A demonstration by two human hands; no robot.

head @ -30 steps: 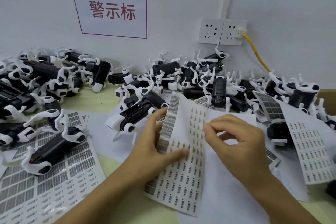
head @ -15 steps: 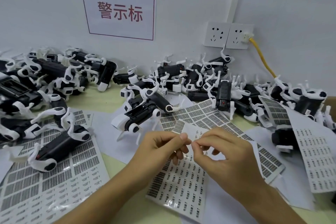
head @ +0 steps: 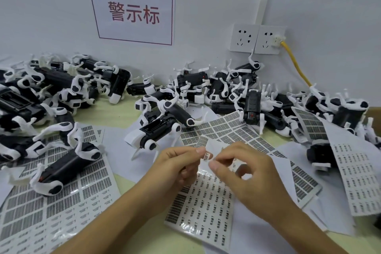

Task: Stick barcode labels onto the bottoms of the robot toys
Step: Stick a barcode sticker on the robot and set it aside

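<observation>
1. Left hand (head: 177,163) and right hand (head: 243,171) meet above the label sheet (head: 204,208) near the bench's front edge; both pinch one small barcode label (head: 206,156) at fingertips, other fingers loosely curled. Judged: peeled, being readied for sticking.
2. Nearest robot toy (head: 156,130) lies belly-up just beyond the hands, bottom exposed, likely staged for labelling.
3. More toys heaped along the back edge.

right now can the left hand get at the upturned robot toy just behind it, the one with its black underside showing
Probably yes. The robot toy lies bottom up just beyond the left hand, with only flat label sheets between them. But the left fingers are pinching a small barcode label with the right hand.
</observation>
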